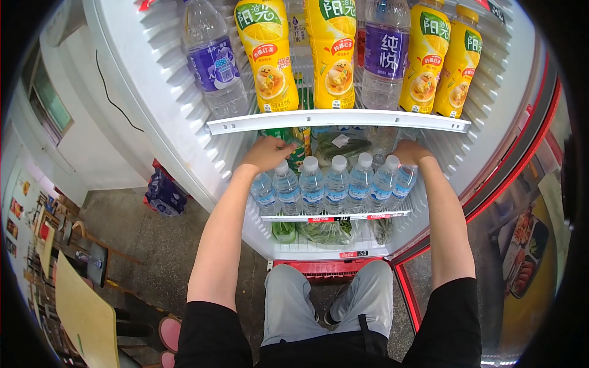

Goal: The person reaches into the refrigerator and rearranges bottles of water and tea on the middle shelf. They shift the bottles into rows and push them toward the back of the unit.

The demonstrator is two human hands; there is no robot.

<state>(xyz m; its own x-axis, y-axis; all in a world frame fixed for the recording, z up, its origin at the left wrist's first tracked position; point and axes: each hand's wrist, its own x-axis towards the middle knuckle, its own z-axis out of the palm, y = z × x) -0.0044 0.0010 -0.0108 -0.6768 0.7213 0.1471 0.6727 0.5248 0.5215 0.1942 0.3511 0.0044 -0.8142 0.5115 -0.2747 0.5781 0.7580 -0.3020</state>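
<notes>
In the head view, a row of clear water bottles with blue labels and white caps, one being a middle water bottle, stands upright on the refrigerator's middle shelf. My left hand is over the row's left end, fingers pointing right beside a green bottle; it hides the leftmost cap. At the other end, my right hand has its bent fingers at the top of the rightmost water bottle, whose cap is covered. Behind the row lies a wrapped green vegetable.
Yellow lemon tea bottles and purple-labelled water bottles stand on the upper shelf, above my hands. Bagged greens lie below. The red-edged glass door is open at right; a table stands at left.
</notes>
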